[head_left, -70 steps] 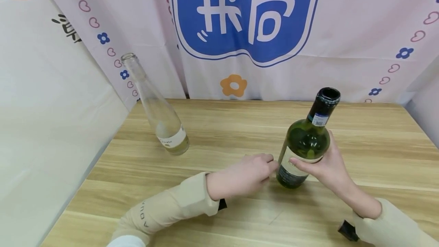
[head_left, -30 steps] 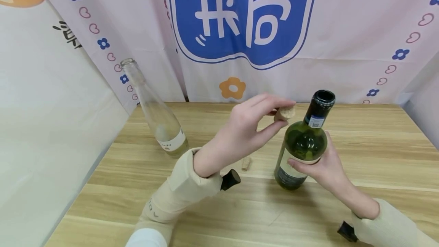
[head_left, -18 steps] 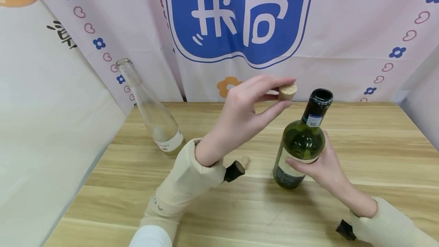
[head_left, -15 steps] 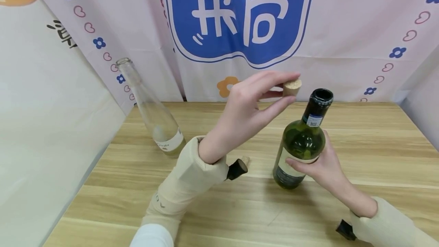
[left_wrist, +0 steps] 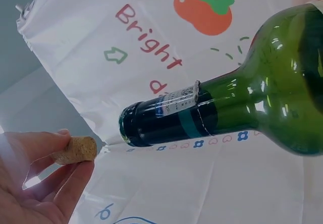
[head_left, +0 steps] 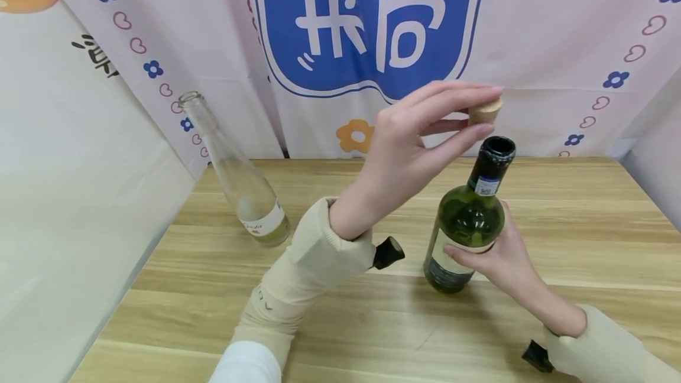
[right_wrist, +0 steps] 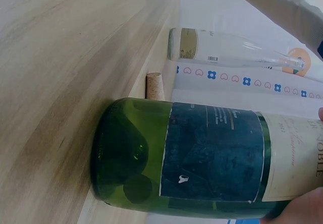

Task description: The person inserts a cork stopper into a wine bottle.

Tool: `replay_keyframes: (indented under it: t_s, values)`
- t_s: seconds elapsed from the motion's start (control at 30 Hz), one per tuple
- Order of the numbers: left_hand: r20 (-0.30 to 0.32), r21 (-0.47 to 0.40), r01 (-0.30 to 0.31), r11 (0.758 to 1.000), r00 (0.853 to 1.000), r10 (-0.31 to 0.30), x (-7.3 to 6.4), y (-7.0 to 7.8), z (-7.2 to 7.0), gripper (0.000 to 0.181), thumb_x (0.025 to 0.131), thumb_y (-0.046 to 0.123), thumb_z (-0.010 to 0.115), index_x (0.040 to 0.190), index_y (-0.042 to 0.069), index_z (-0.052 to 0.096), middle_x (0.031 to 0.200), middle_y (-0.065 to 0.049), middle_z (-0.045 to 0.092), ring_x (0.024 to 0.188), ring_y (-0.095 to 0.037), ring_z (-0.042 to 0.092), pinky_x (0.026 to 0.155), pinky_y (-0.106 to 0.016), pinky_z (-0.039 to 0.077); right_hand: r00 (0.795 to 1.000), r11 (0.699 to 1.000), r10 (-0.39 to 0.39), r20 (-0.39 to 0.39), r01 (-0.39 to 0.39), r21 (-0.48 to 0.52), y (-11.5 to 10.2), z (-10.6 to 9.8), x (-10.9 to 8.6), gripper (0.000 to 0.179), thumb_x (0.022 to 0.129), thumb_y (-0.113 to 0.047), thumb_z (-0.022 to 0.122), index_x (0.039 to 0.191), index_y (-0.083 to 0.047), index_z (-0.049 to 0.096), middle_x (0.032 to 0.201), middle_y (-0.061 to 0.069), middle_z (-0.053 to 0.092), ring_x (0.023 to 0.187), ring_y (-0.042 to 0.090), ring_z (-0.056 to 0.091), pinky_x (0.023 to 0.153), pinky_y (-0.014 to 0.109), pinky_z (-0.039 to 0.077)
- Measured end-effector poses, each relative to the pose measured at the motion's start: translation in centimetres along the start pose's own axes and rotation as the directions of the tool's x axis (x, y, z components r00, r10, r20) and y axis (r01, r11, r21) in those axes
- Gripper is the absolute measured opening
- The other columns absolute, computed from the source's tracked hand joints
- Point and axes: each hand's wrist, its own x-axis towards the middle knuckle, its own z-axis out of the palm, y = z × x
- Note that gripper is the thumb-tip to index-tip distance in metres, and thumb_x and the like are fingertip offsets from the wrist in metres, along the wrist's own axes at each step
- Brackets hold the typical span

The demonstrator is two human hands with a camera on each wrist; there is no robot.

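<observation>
My left hand (head_left: 407,143) pinches a cork (head_left: 485,113) between thumb and fingers, just above the mouth of a green wine bottle (head_left: 470,217). In the left wrist view, a short gap separates the cork from the dark bottle neck (left_wrist: 161,118). My right hand (head_left: 502,262) grips the bottle around its cream label, thumb across the front. The bottle stands upright on the wooden table, its mouth uncovered. A second cork (right_wrist: 155,86) stands on the table behind the bottle in the right wrist view; my left arm hides it in the head view.
A tall clear glass bottle (head_left: 239,176) with a white label and no stopper stands at the left of the table (head_left: 340,336). A printed cloth (head_left: 542,46) hangs along the back edge. Black pieces (head_left: 388,253) stick out by both cuffs.
From beside the bottle, my left hand has picked up the cork, lifted it and moved it right, to just above the mouth. My right hand keeps its grip on the bottle.
</observation>
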Motion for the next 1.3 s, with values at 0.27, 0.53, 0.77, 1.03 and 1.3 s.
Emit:
replay_keyframes:
  t_s: [0.27,0.53,0.77,1.03,1.3]
  values:
    - [0.03,-0.006,0.042,0.999,0.999,-0.042,0.5,-0.6,1.2,0.025,0.082,-0.003,0.062,0.106,-0.012,0.061,0.105,-0.018,0.06,0.091,-0.004,0.058,0.078,-0.015,0.049,1.0,1.0,0.005,0.007,-0.005,0.01,0.0,0.0,0.1,0.088,0.058,0.007,0.081,0.131,-0.006,0.034,0.116,-0.008,0.048,0.102,0.002,0.048,0.087,0.014,0.035]
    - [0.07,0.041,0.083,0.996,0.994,-0.086,0.5,-1.1,1.8,0.026,0.084,0.001,0.062,0.109,-0.008,0.062,0.109,-0.015,0.06,0.094,-0.004,0.059,0.079,-0.011,0.046,1.0,1.0,0.006,0.009,-0.006,0.022,-0.1,0.0,0.1,0.087,0.058,0.007,0.081,0.13,-0.006,0.034,0.115,-0.008,0.05,0.101,0.003,0.049,0.087,0.014,0.036]
    - [0.078,0.08,0.091,0.993,0.992,-0.097,0.2,-1.4,2.0,0.026,0.083,0.002,0.063,0.108,-0.006,0.063,0.112,-0.015,0.06,0.099,-0.008,0.058,0.08,-0.01,0.045,1.0,1.0,0.007,0.012,-0.008,0.021,-0.1,0.1,0.1,0.086,0.059,0.007,0.081,0.13,-0.006,0.034,0.115,-0.007,0.05,0.101,0.003,0.049,0.087,0.014,0.036]
    - [0.118,0.102,0.074,0.992,0.989,-0.086,0.0,-1.4,2.1,0.025,0.084,0.002,0.062,0.108,-0.004,0.063,0.109,-0.013,0.062,0.099,-0.007,0.058,0.083,-0.009,0.043,1.0,1.0,0.006,0.008,-0.006,0.017,0.0,0.1,0.1,0.086,0.058,0.007,0.081,0.13,-0.005,0.034,0.115,-0.007,0.049,0.1,0.003,0.049,0.086,0.013,0.036]
    - [0.153,0.177,0.0,0.984,0.988,-0.027,-0.4,-1.6,2.0,0.021,0.085,0.004,0.062,0.105,-0.003,0.066,0.107,-0.011,0.064,0.104,-0.008,0.056,0.092,-0.011,0.038,1.0,1.0,0.005,0.009,-0.005,0.023,0.0,0.1,0.0,0.088,0.059,0.008,0.08,0.131,-0.006,0.033,0.118,-0.006,0.047,0.101,0.003,0.048,0.086,0.012,0.037]
